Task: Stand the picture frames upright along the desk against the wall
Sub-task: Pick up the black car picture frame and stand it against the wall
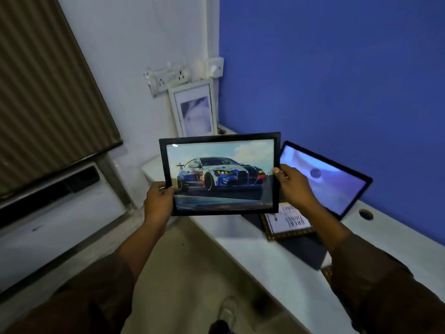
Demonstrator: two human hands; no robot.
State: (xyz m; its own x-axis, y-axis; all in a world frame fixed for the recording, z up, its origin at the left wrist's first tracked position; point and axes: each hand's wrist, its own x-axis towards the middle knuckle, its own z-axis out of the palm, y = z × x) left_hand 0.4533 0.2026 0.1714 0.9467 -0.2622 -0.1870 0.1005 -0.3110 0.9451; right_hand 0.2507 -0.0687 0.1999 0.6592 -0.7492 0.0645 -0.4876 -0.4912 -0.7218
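Note:
I hold a black picture frame with a car print (220, 173) in the air above the left end of the white desk (269, 259). My left hand (159, 201) grips its lower left corner and my right hand (292, 184) grips its right edge. A white frame (192, 109) stands upright in the corner against the white wall. A black frame with a blue picture (322, 174) leans against the blue wall. A gold-edged frame with text (286, 225) lies flat on the desk, on top of a dark flat frame (305, 249).
A socket strip (168, 78) sits on the wall above the white frame. A round cable hole (366, 214) opens in the desk near the blue wall. A window blind (45, 92) and a white unit (55, 213) fill the left side. My shoe (227, 312) is on the floor.

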